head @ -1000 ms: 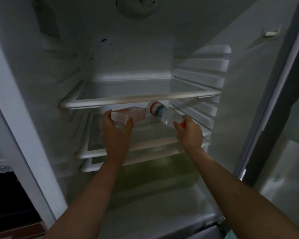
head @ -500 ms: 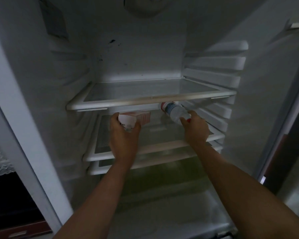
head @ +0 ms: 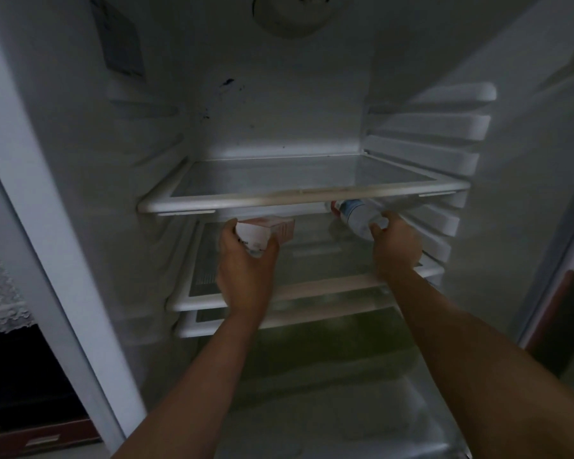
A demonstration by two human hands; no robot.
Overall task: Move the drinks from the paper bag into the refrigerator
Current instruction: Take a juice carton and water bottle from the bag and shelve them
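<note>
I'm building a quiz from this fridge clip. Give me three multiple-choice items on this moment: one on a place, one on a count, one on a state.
1. Where is the carton going?
A. top shelf
B. second shelf, under the top one
C. bottom drawer

2. How many drinks are in hand?
A. one
B. two
C. three

3. How is the bottle oriented?
A. upright
B. tipped on its side
C. standing upside down

Key:
1 B: the left hand holds the carton below the top shelf.
2 B: the carton, plus the bottle in the right hand.
3 B: its length runs back into the fridge.
</note>
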